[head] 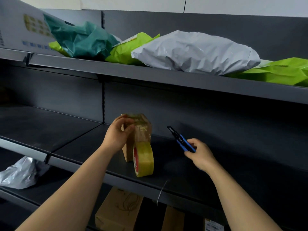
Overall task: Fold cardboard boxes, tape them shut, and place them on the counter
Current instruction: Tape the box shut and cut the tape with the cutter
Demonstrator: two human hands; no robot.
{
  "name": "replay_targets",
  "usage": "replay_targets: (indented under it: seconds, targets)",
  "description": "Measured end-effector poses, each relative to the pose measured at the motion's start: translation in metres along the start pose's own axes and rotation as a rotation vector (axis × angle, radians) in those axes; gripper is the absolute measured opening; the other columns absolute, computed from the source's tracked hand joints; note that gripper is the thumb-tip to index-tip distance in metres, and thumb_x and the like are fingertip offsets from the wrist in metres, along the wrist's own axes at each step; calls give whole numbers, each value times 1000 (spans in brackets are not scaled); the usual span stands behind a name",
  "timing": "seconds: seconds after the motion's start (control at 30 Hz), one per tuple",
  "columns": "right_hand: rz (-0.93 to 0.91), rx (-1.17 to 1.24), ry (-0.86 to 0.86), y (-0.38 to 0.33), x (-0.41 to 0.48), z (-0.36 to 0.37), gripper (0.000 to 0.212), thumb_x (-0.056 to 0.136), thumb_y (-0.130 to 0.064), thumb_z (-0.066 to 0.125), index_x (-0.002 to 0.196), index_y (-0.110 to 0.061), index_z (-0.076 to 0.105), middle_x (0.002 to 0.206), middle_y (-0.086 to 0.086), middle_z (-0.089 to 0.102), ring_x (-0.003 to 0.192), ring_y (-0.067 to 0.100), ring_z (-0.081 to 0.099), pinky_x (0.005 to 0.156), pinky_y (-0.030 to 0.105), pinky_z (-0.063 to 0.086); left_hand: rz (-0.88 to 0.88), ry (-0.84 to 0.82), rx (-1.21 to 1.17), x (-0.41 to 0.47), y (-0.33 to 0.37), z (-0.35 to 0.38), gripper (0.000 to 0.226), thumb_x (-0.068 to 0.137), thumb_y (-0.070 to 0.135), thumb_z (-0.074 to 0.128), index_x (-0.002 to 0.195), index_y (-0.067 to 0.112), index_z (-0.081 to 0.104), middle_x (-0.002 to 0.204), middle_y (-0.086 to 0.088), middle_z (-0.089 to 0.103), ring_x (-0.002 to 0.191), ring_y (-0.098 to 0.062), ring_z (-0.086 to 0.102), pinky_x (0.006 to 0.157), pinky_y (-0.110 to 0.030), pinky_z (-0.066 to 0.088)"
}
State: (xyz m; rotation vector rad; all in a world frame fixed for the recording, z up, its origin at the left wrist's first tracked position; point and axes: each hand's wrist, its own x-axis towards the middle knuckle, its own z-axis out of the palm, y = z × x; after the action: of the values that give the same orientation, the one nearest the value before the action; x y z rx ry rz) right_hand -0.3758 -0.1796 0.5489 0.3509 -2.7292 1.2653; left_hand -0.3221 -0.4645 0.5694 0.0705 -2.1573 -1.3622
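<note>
Shelf with box, tape roll
</note>
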Motion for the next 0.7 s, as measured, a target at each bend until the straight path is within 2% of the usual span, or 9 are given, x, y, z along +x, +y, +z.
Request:
replay_targets:
  seconds: [0.07, 0.13, 0.17, 0.3, 0.4, 0.5, 0.57, 0.63, 0.7]
  targets:
    - [-105, 39, 8, -14, 2, -4, 38, 84, -4, 68, 116, -22, 61, 110, -5, 63, 97, 10, 60, 68, 9, 41, -42, -4, -22, 0, 2, -1, 22, 96, 21, 59, 116, 23, 66, 138, 2, 40, 124, -18, 44, 92, -24, 45]
    - [-190, 80, -4, -30, 5, -9, 38, 83, -4, 69, 110, -28, 61, 105, -11, 64, 94, 4, 61, 68, 8, 44, -81, -13, -42, 0, 2, -2, 22, 98, 20, 54, 116, 24, 66, 134, -1, 39, 120, -17, 44, 80, -10, 43]
    - [-231, 98, -8, -38, 5, -11, 38, 83, -3, 70, 108, -30, 61, 102, -14, 64, 92, 0, 60, 71, 9, 46, -101, -18, -52, 1, 1, -3, 22, 100, 19, 52, 116, 26, 66, 132, -2, 41, 118, -18, 47, 75, -8, 42]
    - [-345, 140, -3, -60, 12, -14, 37, 79, -9, 77, 111, -25, 66, 100, -13, 66, 91, -2, 61, 78, 9, 44, -174, -1, -207, 0, 1, -5, 23, 98, 17, 54, 118, 24, 63, 115, -4, 63, 102, -19, 64, 74, -21, 51]
    - [-379, 180, -56, -76, 18, -5, 36, 82, -15, 75, 115, -24, 64, 106, -8, 67, 95, 2, 62, 87, 17, 45, -202, 51, -224, -1, 5, -1, 24, 95, 20, 61, 118, 22, 61, 108, -3, 66, 96, -19, 66, 70, -23, 52]
    - [-371, 235, -161, -89, 23, 12, 27, 88, -16, 68, 113, -23, 59, 106, -6, 67, 76, -7, 61, 84, 24, 46, -272, 87, -228, -2, 9, 5, 25, 93, 24, 64, 118, 21, 61, 100, -1, 66, 84, -16, 66, 70, -26, 54]
    - [-332, 189, -224, -94, 27, 23, 27, 90, -21, 67, 115, -25, 58, 114, -3, 67, 77, -1, 61, 86, 28, 48, -334, 93, -255, -5, 10, 7, 28, 92, 25, 65, 118, 16, 61, 93, -1, 67, 78, -16, 67, 70, -29, 56]
    - [-298, 151, -234, -96, 30, 28, 29, 89, -24, 68, 115, -25, 57, 119, -1, 67, 85, 8, 60, 90, 35, 49, -364, 74, -248, -10, 9, 5, 42, 89, 29, 69, 126, 12, 57, 99, -4, 69, 84, -19, 69, 77, -34, 58]
    - [-292, 132, -229, -98, 33, 28, 27, 88, -23, 68, 113, -23, 58, 115, -2, 68, 85, 9, 61, 85, 31, 48, -401, 35, -220, -18, 7, 1, 53, 83, 35, 75, 125, 12, 53, 107, -4, 67, 90, -19, 68, 75, -34, 57]
